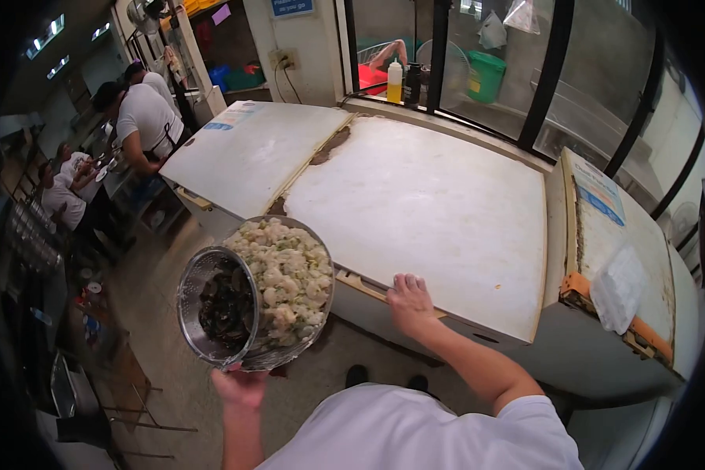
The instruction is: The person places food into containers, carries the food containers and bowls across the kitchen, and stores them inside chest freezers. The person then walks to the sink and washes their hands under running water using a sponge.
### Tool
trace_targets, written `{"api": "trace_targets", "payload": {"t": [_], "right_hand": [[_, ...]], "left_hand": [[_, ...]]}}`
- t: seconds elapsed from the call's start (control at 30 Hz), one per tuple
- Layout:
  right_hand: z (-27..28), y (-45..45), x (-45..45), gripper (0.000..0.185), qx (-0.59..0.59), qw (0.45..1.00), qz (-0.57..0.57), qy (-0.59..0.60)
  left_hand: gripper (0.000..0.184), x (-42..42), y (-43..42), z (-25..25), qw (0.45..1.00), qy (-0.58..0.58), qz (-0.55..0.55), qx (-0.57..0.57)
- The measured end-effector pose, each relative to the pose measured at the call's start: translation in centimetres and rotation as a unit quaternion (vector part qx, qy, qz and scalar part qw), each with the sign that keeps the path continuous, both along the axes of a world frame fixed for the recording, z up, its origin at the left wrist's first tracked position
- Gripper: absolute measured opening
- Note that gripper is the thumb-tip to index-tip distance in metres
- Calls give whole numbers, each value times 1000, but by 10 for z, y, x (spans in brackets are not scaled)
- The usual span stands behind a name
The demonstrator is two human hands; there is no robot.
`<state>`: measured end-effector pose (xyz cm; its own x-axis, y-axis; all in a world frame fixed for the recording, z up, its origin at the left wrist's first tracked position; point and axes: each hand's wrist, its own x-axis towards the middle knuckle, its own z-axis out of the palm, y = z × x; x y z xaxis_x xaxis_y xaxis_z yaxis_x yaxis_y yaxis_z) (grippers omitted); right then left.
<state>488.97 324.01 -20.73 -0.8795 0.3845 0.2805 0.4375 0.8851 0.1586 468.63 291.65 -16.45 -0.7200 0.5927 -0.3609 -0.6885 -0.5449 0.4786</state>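
My left hand [241, 385] supports a wide metal bowl [290, 354] from below at its near edge, its fingers mostly hidden underneath. Peeled shrimp [286, 274] with green bits fill much of the bowl. A metal colander [186, 313] sits tilted at its left side, with dark shells that look like mussels [227, 305] inside. My right hand [412, 304] is curled over the handle at the front edge of a white chest freezer lid [423, 196]. That lid lies down; the underside of my fingers is hidden.
Another freezer [258, 149] adjoins on the left. A worn freezer [634, 235] on the right carries a clear plastic bag [619, 288]. On the window ledge stands a yellow squeeze bottle [395, 81]. Several people in white shirts [147, 117] work at far left.
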Motion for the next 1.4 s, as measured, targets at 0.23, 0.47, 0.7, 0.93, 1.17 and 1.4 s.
{"api": "trace_targets", "payload": {"t": [0.23,0.47,0.7,0.93,1.17,1.4], "right_hand": [[53,-3,-7,15,0,997,-25,78],[183,-2,-16,22,86,982,-60,156],[276,36,-9,21,157,966,-42,200],[334,83,11,21,156,964,-9,213],[379,114,2,15,174,956,14,237],[407,142,-3,14,189,951,55,237]], "left_hand": [[67,-49,-31,-41,1000,-5,17,15],[73,-73,-28,-70,1000,21,20,11],[67,-67,39,-20,998,24,-53,-5],[82,-38,167,33,983,10,-185,-21],[82,-34,262,44,970,-25,-242,-18],[81,-48,302,61,979,33,-196,-49]]}}
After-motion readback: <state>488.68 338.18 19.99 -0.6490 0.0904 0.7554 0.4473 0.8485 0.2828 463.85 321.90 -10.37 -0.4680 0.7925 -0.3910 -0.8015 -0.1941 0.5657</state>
